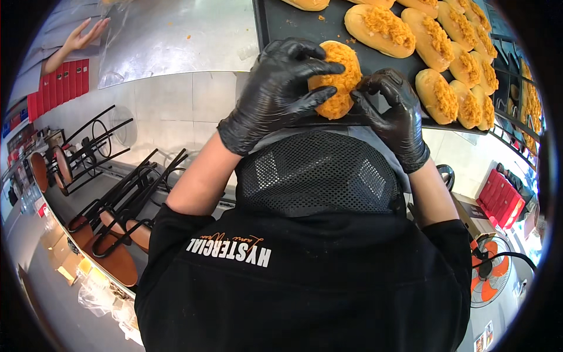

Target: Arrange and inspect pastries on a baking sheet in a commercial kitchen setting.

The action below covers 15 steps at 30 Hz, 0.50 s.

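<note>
Dark tray (297, 26), orange-topped oblong buns (436, 97) on it, metal table (182, 44) leftward

Is an oval bun (341, 80), held toward the near edge of the dark tray (293, 24). Wears a thick, rough coat of orange, shredded-looking topping (345, 57) over nearly all of the face in sight. Shows a little smooth, golden crust along the left side. Stands lengthwise across the tray's near edge, with the lower end close to that edge. Sits nearer the near left corner than the near right one. Looks partly covered on both sides. Cannot tell whether touching the tray.
</note>
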Tool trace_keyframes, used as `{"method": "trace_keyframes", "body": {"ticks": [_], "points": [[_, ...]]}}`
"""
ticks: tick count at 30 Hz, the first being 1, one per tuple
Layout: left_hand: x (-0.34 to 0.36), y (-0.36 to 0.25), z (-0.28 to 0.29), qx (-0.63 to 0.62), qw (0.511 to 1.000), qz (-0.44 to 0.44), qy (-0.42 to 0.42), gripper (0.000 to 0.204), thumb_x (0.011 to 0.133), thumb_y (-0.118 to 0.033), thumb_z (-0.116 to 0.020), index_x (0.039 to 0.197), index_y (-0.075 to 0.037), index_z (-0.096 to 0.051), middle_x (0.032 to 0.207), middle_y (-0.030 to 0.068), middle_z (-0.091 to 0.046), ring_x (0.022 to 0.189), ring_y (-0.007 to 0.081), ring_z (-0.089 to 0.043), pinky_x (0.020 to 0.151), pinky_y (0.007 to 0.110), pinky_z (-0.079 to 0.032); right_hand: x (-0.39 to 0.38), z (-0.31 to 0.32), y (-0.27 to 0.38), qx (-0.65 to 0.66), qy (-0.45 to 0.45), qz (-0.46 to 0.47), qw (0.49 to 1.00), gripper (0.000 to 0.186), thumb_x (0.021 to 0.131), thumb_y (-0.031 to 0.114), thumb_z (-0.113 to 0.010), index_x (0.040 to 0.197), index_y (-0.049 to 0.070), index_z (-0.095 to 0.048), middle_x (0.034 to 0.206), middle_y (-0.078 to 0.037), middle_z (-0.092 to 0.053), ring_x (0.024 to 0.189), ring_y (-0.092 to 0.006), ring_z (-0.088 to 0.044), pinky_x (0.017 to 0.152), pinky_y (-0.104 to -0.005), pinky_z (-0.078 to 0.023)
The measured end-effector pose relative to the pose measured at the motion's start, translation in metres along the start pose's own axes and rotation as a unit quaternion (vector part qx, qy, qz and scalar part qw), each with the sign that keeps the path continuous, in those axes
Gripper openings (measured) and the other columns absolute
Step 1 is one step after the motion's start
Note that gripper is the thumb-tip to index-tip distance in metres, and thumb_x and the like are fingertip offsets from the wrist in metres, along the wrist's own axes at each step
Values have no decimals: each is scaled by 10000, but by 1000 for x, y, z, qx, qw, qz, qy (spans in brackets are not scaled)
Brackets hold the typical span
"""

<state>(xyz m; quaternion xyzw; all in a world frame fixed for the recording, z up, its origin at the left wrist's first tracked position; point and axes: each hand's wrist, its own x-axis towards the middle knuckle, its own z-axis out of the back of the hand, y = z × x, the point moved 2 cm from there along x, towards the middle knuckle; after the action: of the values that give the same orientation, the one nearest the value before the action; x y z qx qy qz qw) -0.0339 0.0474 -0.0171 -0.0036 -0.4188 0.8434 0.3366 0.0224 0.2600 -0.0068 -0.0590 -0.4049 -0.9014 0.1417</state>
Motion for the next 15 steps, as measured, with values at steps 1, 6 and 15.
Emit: {"method": "trace_keyframes", "body": {"ticks": [1, 6, 15], "points": [[-2, 3, -4, 0, 999, -48, -11, 348, 746, -157, -831, 1089, -182, -783, 1116, 46, -641, 1000, 198, -600, 890, 342, -503, 1, -3, 1, -1, -5, 8, 1000, 167, 793, 97, -781, 917, 43, -683, 839, -54, -647, 758, -222, -589, 752, -343, -501], [0, 17, -4, -9, 1000, -4, -4, 257, 761, -256, -824, 1015, -229, -794, 1058, 15, -652, 1027, 185, -591, 927, 332, -469, -5, -5, -11, -26, -8, -7, 1000, 215, 781, 114, -795, 946, 49, -674, 848, -57, -639, 776, -221, -584, 758, -349, -498], [0, 14, 0, -48, 999, 11, -8, 299, 724, -177, -852, 1018, -205, -807, 1123, 41, -654, 1026, 207, -603, 906, 337, -503, -10, -4, -11, -5, -18, -21, 1000, 247, 773, 127, -806, 968, 55, -673, 881, -71, -627, 809, -216, -587, 768, -344, -502]]}}
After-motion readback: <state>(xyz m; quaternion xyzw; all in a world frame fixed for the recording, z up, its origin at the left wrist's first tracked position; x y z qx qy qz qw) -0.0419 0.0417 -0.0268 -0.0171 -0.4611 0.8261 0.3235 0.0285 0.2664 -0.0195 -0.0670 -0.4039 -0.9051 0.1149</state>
